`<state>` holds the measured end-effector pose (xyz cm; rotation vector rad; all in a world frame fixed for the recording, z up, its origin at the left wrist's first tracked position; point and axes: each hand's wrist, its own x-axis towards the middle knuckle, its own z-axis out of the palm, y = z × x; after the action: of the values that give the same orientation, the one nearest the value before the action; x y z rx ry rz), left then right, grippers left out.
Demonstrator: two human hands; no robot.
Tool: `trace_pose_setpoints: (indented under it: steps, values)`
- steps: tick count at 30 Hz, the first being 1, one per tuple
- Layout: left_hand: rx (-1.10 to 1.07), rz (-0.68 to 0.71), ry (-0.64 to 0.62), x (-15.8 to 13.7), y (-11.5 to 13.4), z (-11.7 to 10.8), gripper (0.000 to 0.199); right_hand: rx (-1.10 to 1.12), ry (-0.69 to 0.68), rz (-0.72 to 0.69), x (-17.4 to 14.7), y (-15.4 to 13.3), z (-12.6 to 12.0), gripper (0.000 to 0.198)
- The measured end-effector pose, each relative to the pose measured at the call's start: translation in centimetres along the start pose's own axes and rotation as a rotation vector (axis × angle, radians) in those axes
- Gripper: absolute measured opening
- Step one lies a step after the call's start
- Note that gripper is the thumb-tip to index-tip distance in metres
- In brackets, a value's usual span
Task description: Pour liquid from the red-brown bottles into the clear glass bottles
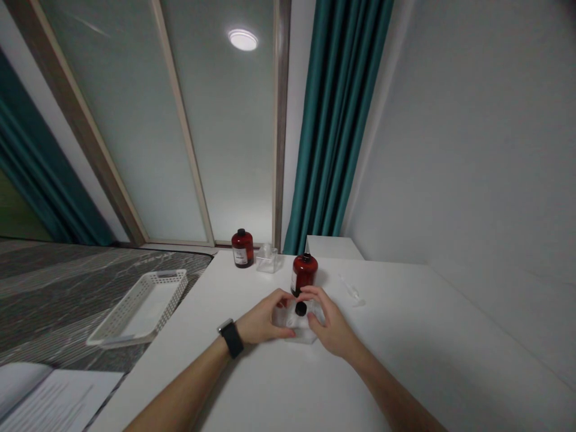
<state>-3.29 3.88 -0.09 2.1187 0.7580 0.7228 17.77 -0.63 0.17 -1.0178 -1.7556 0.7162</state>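
White table (387, 372): fills the lower middle of frame; near edge cut off.
Basket (146, 312): white, perforated, left of frame.
Booklet (67, 399): lower left corner, cropped; print too small to read.
Left hand (264, 318): centre, thumb and fingers holding the clear container's left side. Uneven squeeze could skid it on the tabletop.
Right hand (335, 327): just right of centre, fingers arched along the far side, thumb beside the cap. Moderate spread; can't tell if it's bearing any load.
Near red bottle (306, 271): just beyond the fingertips. A forward knuckle bump could tip it. Base partly hidden behind the right hand.
Clear container (303, 333): between both hands, lower centre. Sides masked by fingers; clear walls wash out against white, so contents unreadable.
Dropper (355, 293): lying right of centre. Stray right-hand sweep could roll it. Outline faint.
Black cap (301, 309): atop the clear container, centre. Can't tell if seated; if loose, a thumb slip could knock it off.
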Motion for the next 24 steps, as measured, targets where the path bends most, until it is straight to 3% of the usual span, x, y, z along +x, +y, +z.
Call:
trace_pose_setpoints:
  steps: [7,17,24]
  values:
    - [0.004,0.018,0.000,0.0,0.2,0.0,0.060,-0.066,0.025,0.040,0.0,0.4,0.7,0.042]
    - [-0.005,-0.001,-0.011,0.1,0.4,0.1,0.055,0.183,-0.034,-0.011,0.3,-0.8,0.4,0.025]
    - [0.009,0.007,-0.007,-0.1,0.3,0.1,0.068,0.222,0.119,0.017,1.2,0.7,-0.9,0.013]
